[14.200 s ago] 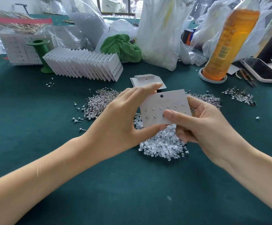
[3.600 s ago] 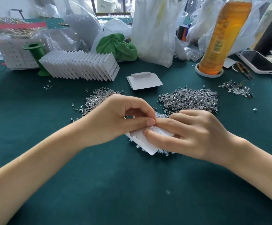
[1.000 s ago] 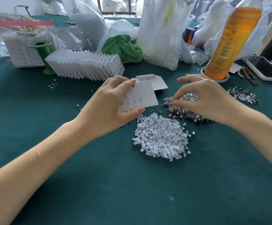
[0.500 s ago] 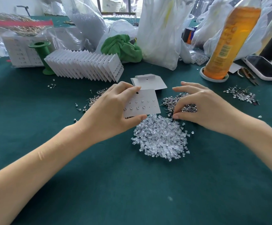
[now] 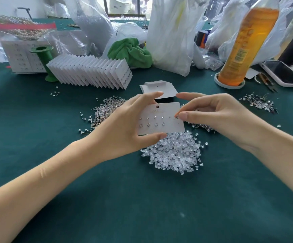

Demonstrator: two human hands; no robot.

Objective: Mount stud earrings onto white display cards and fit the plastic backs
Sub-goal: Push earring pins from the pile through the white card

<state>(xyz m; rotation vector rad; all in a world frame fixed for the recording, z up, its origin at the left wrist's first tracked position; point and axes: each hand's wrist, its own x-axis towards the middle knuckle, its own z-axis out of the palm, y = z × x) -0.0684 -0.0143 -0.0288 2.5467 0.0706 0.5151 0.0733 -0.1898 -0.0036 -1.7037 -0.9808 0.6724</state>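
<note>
Pinched stud (image 5: pixel 176 116) (too small)

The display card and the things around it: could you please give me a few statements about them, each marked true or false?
1. The left hand grips the white display card by its top and bottom edges. True.
2. The right hand pinches a stud earring at the card's right side. True.
3. The card lies flat on the table. False: it is held up above the pile of clear plastic backs.
4. The orange bottle lies on its side. False: it stands in a round white holder.
5. The green cloth sits behind the row of finished cards. True.
</note>
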